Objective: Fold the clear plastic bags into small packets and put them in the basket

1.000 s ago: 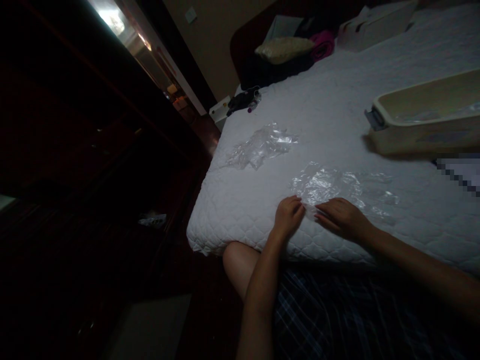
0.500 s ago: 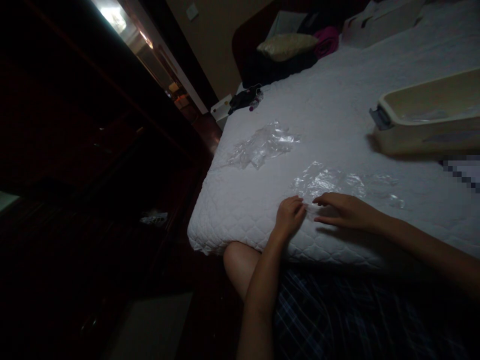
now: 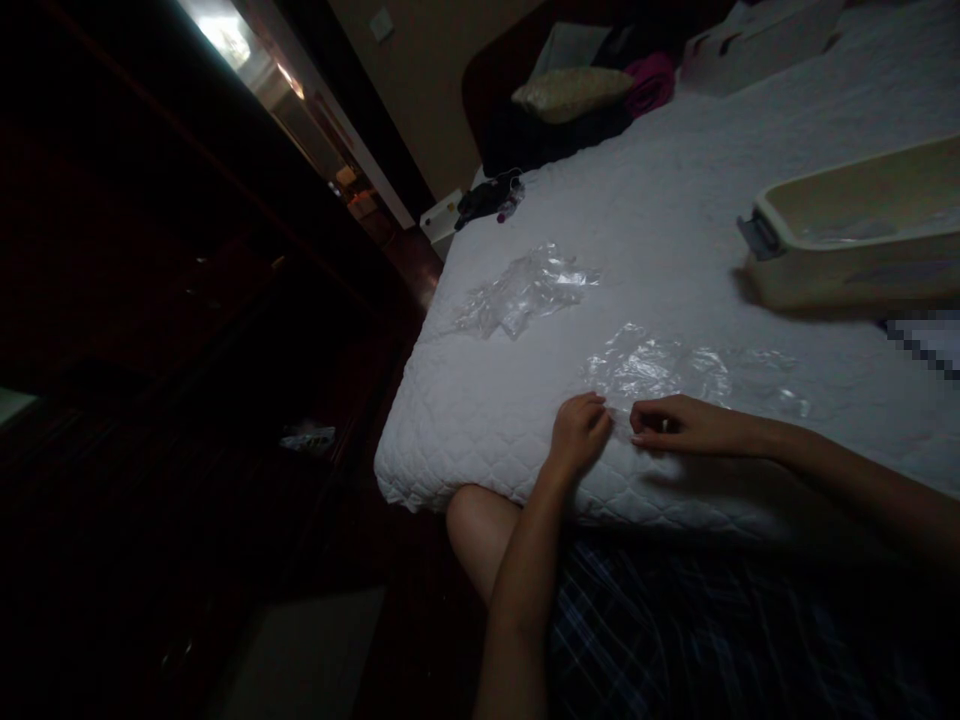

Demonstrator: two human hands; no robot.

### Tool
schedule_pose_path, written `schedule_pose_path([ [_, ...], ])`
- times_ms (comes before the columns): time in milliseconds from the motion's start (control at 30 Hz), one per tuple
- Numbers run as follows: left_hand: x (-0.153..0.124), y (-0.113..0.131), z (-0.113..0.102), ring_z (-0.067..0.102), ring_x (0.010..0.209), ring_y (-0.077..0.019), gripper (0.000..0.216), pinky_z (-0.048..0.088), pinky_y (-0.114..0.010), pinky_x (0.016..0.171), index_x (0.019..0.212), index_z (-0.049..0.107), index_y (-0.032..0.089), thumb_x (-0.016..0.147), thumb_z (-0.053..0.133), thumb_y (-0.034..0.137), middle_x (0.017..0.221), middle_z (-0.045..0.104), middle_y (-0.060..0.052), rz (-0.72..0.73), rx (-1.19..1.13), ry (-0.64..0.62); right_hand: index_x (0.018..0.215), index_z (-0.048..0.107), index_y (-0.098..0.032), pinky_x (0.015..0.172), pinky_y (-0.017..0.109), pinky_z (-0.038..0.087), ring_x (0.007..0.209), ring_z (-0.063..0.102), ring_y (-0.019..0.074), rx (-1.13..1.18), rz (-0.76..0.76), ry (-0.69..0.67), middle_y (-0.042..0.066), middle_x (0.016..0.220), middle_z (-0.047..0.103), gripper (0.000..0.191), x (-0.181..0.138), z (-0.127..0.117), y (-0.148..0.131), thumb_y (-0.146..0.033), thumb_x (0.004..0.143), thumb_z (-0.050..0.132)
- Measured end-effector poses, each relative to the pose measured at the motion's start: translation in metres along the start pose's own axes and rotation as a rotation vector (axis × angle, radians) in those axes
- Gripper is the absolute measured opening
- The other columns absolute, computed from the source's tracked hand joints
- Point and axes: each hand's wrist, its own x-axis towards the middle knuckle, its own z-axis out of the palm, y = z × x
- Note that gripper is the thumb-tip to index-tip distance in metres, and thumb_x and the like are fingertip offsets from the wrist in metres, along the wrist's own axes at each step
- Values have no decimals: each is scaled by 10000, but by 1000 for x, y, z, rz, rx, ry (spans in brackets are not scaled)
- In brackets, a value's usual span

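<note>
Bed (image 3: 675, 200); plastic sheet (image 3: 652, 365) under fingers (image 3: 600, 405)

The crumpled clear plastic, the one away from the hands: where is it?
The crumpled clear plastic lies on the white bed, left of the beige bin.

Plastic sheet (image 3: 660, 368) on bed (image 3: 675, 220), near edge; crumpled plastic (image 3: 525, 290) behind-left of it; bin (image 3: 855, 270) right; pillow (image 3: 570, 92) far end.
</note>
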Motion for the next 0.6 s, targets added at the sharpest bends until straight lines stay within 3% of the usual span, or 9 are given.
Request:
schedule_pose_path([
  [100,0,1,-1,616,1125,-186,97,492,-391,996,882,675,173,879,594,225,1065,714,-69,-6,12,-8,717,527,-203,568,283,389,599,494,146,-7,5,8,14,644,551,408,-1,-3,2,-603,793,555],
  [300,0,0,0,617,1127,-193,89,494,-392,994,903,680,169,869,610,213,1066,715,-75,-5,33,-17,848,567,-219,555,300,419,623,564,181,-300,-100,251,51,748,626,385,-2,2,8,-589,754,622],
  [433,1,0,-1,618,1125,-188,94,493,-393,998,903,680,170,878,602,214,1075,715,-70,-13,29,-20,900,583,-215,606,319,460,703,613,207,-361,-169,334,79,829,654,329,1,5,14,-532,812,574],
  [600,1,1,-1,617,1129,-186,93,493,-402,1000,910,676,169,876,602,214,1071,715,-70,-12,28,-28,895,615,-200,618,324,465,686,616,202,-347,-164,390,78,775,653,298,5,4,21,-466,875,482],
])
